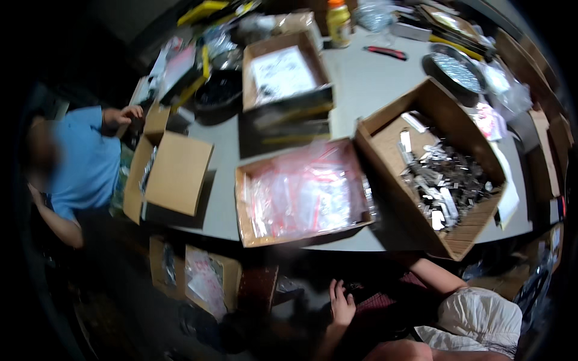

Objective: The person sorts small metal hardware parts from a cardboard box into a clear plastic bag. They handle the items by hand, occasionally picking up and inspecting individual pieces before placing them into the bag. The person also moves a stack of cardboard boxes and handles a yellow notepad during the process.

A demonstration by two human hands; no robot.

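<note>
My left hand (342, 304) is below the table's near edge, beside dark red cloth (388, 296). Its fingers are stretched and slightly apart, with nothing visible in them. My right forearm (438, 275) comes from a white sleeve and reaches left under the table edge; shadow hides the hand. Above my hands, a shallow cardboard box (242, 233) holds clear plastic bags with red strips. To its right, a larger cardboard box (394, 171) is tilted across the edge, with many small shiny metal-looking pieces (445, 180) inside.
At left, a co-worker in a blue shirt (87, 156) sits by an open carton (179, 174). A tray (248, 81) with white paper, a black bowl (218, 90), a yellow bottle (339, 27), a red-black cutter (386, 53) and a round dish (456, 69) stand farther back. Cartons (229, 277) lie below.
</note>
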